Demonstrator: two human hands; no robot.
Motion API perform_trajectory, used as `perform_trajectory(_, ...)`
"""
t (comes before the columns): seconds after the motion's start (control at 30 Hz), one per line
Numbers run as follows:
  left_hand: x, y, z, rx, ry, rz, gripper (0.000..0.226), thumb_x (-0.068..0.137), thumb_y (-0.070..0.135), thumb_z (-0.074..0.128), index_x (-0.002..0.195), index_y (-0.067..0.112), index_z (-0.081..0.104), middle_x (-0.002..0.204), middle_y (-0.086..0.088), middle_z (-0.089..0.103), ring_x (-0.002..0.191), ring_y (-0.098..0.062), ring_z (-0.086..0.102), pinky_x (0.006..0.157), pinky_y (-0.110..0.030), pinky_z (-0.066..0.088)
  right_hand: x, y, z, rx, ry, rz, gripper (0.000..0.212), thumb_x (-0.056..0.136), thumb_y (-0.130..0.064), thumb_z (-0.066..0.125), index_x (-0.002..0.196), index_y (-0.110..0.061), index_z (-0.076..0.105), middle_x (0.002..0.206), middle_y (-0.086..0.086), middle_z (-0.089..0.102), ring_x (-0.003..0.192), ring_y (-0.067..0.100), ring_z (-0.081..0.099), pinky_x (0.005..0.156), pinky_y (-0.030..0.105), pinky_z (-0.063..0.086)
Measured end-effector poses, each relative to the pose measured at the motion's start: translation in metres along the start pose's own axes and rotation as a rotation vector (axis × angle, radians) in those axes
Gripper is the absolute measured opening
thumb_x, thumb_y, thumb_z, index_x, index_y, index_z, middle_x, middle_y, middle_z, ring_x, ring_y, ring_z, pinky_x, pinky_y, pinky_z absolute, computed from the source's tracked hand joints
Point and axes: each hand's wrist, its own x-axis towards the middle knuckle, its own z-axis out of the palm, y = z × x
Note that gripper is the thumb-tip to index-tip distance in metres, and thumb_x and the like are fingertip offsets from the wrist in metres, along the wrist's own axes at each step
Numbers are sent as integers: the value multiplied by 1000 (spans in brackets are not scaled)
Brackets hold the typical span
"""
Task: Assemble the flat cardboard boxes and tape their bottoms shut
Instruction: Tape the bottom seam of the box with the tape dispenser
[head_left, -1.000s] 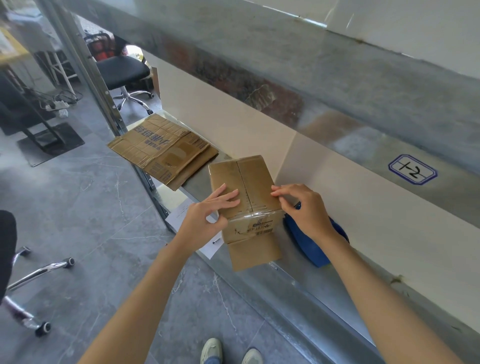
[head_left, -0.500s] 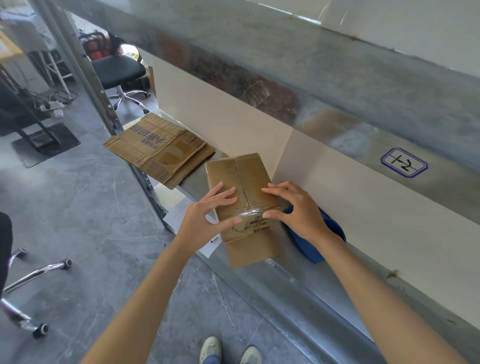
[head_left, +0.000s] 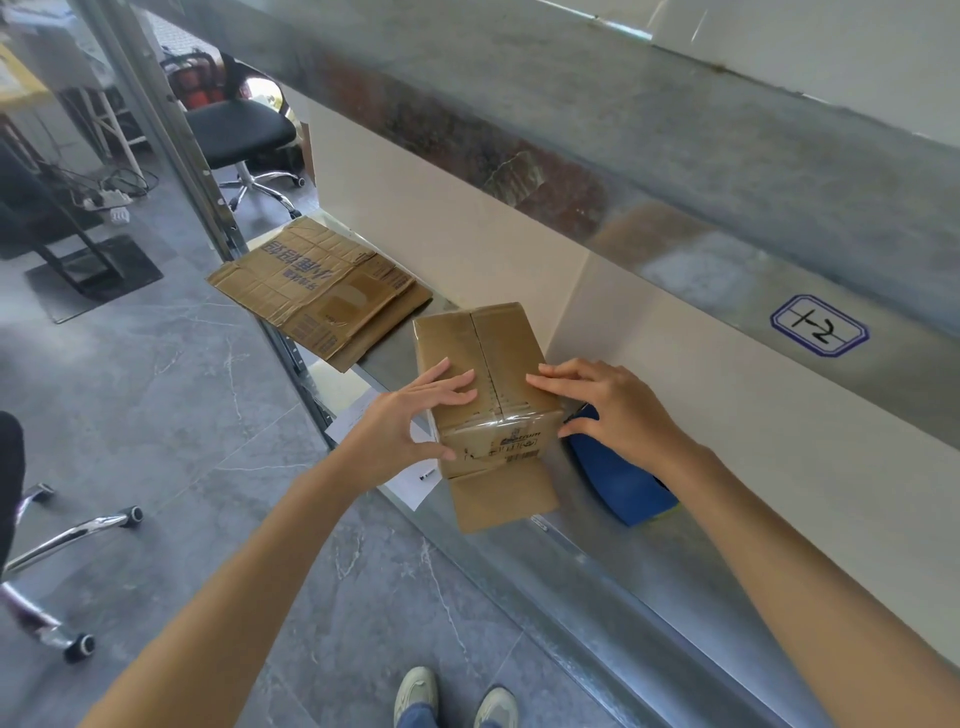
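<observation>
Cardboard box (head_left: 483, 395) stands on the metal shelf (head_left: 597, 566) with its closed flaps facing up and clear tape running along the centre seam and down over the near edge onto the printed front face. One loose flap (head_left: 504, 493) sticks out from the bottom of that face toward the shelf's front lip. My left hand (head_left: 402, 421) lies on the box's left half, fingers straight and flat on top, thumb set against the near face just below the edge. It presses rather than clasps. My right hand (head_left: 613, 410) does the same on the right half, fingers flat beside the seam and thumb touching the right near corner, nothing held in it. A blue tape dispenser (head_left: 618, 478) lies just beside the box on its right, partly under my right wrist, so that side is tight. On the left a white paper sheet (head_left: 384, 457) sits under my left hand and overhangs the front lip. Further left, past a strip of bare shelf, a stack of flat cardboard (head_left: 317, 291) juts out beyond the shelf's edge near the upright post (head_left: 171, 130). The box's far end comes close to the cream back panel (head_left: 467, 244); I cannot tell whether they touch. Right of the dispenser the shelf runs on open. Above it, the metal beam carries a handwritten label (head_left: 820, 326).
</observation>
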Motion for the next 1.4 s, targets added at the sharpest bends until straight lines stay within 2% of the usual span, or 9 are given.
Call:
perform_trajectory(0.2,0,2,1,-3,24,-7,71,72,13,85,136,26,56,147,20,45,147,3,18,118,-45,32,13,-1,-5,-11,28,-18,66,66,-15,88,127,-27,66,122,-5,67,109,17,59,97,48,48)
perform_trajectory(0.37,-3,4,8,29,98,5,65,72,28,87,131,27,61,145,24,47,146,4,20,116,-41,35,7,-8,2,47,-11,16,73,66,-41,87,132,-26,60,130,-10,52,117,5,48,96,33,46)
perform_trajectory(0.47,-5,4,20,96,247,27,55,72,32,87,123,29,64,140,27,51,144,6,24,112,-28,35,8,-19,14,94,46,61,71,64,-55,83,122,-21,62,139,-12,46,121,7,46,94,30,44)
perform_trajectory(0.57,-4,2,27,123,314,43,50,75,27,86,120,30,65,139,27,52,143,6,27,104,-8,32,11,-27,24,115,152,58,59,68,-49,83,111,-12,65,144,-4,53,126,15,51,99,31,43)
perform_trajectory(0.67,-3,1,28,123,304,53,50,75,29,85,120,32,64,139,28,52,143,5,26,102,-2,28,11,-26,29,110,178,55,55,70,-43,83,108,-7,67,141,1,56,126,19,54,101,28,41)
perform_trajectory(0.87,-3,3,35,99,376,45,47,74,42,83,116,31,66,135,30,54,142,4,29,101,-3,30,10,-29,30,117,163,80,70,69,-68,63,108,-11,63,143,-3,54,129,16,49,97,27,39)
perform_trajectory(1.0,-1,5,41,90,439,59,40,76,36,81,112,24,69,132,25,58,141,3,33,99,0,31,11,-32,34,123,220,100,68,73,-68,59,104,-8,64,139,0,58,126,19,52,96,30,45)
perform_trajectory(1.17,-2,8,39,21,419,18,38,80,52,70,109,28,70,129,29,59,140,5,34,102,-8,36,11,-33,37,177,195,145,66,74,-72,56,106,-14,59,141,-5,54,128,13,47,97,29,42)
perform_trajectory(1.4,2,6,45,-45,469,-21,19,86,27,75,104,23,73,125,25,63,138,6,36,100,-23,46,15,-36,41,206,233,213,51,77,-62,64,104,-19,55,134,-13,53,120,-1,41,83,20,40)
